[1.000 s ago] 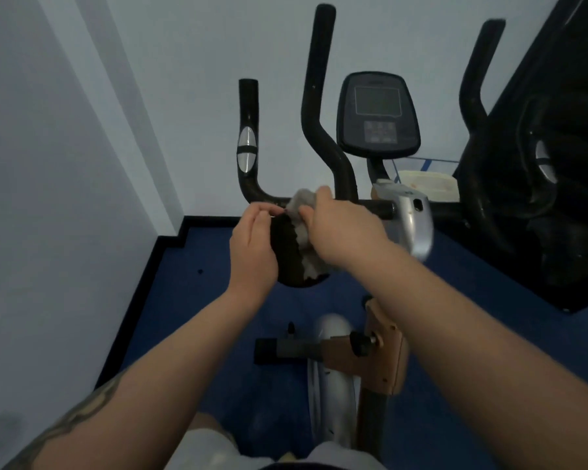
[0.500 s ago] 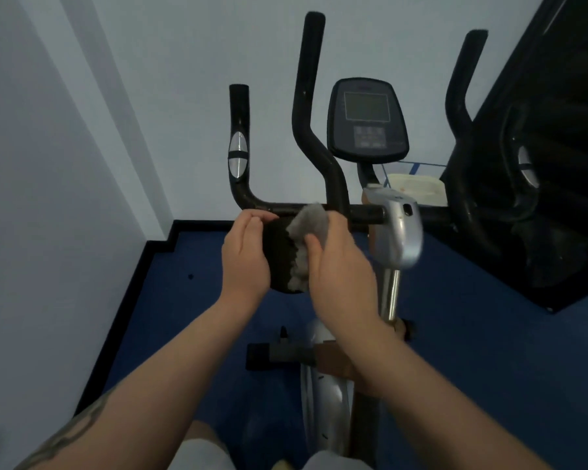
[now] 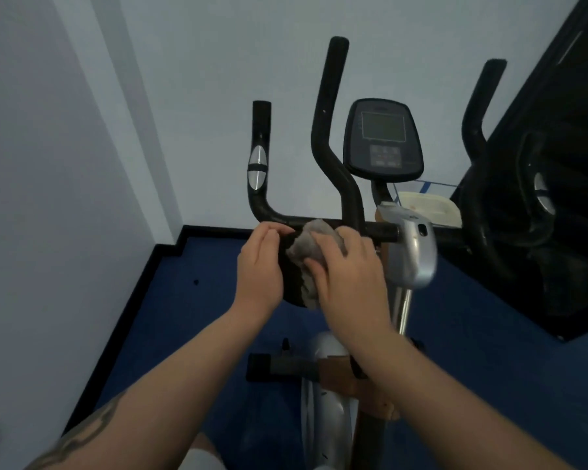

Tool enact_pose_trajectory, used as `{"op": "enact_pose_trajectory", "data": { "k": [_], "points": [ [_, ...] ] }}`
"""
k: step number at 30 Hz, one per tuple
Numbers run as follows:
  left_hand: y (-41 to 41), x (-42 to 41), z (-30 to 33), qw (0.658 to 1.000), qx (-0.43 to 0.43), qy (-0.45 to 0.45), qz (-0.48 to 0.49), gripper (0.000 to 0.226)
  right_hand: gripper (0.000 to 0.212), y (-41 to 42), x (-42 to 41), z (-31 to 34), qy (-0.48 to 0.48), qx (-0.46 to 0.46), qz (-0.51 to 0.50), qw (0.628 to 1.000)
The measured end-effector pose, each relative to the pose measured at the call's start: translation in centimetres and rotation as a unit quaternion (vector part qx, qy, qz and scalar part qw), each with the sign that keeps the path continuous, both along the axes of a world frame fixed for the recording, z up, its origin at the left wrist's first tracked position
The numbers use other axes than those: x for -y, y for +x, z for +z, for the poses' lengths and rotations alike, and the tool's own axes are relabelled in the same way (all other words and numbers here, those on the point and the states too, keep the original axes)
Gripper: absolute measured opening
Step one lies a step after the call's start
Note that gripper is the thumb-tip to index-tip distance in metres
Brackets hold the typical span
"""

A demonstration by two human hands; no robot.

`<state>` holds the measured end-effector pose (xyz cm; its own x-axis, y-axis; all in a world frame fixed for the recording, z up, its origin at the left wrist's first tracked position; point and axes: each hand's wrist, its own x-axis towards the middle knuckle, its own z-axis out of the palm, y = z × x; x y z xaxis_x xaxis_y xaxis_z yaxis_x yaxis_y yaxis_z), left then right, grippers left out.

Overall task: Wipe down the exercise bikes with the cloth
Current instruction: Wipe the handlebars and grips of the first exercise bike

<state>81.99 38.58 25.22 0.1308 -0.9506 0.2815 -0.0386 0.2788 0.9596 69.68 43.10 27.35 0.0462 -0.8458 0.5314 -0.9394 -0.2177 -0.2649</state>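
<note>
An exercise bike stands in front of me, with black handlebars [image 3: 331, 137], a dark console [image 3: 382, 140] and a silver stem housing [image 3: 411, 249]. A black pad [image 3: 291, 279] hangs below the crossbar. My left hand [image 3: 258, 269] holds the pad's left edge, fingers curled over its top. My right hand [image 3: 350, 276] presses a grey cloth [image 3: 308, 252] against the pad's face, thumb and fingers bunching the cloth. Most of the pad is hidden by the two hands.
A second black machine [image 3: 540, 205] stands close on the right. White walls close in at left and behind. The floor is blue carpet [image 3: 190, 317] with black skirting. A pedal [image 3: 279, 366] and silver flywheel cover [image 3: 323, 401] lie below my arms.
My right hand with the cloth has slid down and back up across the pad's face. My left hand has kept its hold on the pad. The view has shifted slightly.
</note>
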Motion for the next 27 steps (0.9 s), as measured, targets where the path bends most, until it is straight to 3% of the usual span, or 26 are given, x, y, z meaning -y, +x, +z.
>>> {"op": "enact_pose_trajectory", "data": {
  "k": [6,11,16,22,25,27],
  "points": [
    [-0.2,-0.2,0.2,1.0,-0.01,0.01,0.006,0.032,0.031,1.9,0.9,0.3,-0.023,0.028,0.008,0.999],
    [-0.1,-0.3,0.4,1.0,0.01,0.003,0.003,0.031,0.033,-1.7,-0.8,-0.6,-0.077,-0.112,0.112,0.984],
    [-0.3,-0.4,0.7,1.0,-0.008,0.012,0.013,0.03,0.025,2.3,0.7,0.8,-0.051,0.031,0.016,0.998],
    [0.9,-0.1,1.2,0.993,0.112,0.04,-0.018,0.03,0.018,-2.0,-2.6,1.5,-0.026,-0.079,0.159,0.984],
    [1.4,1.0,2.4,0.986,0.129,0.099,-0.036,0.027,0.018,-3.4,-2.3,3.9,-0.037,0.037,0.142,0.989],
    [1.0,1.5,3.4,0.976,0.197,0.088,-0.03,0.02,0.024,-4.8,-1.1,5.5,-0.038,0.135,0.08,0.987]
  ]
}}
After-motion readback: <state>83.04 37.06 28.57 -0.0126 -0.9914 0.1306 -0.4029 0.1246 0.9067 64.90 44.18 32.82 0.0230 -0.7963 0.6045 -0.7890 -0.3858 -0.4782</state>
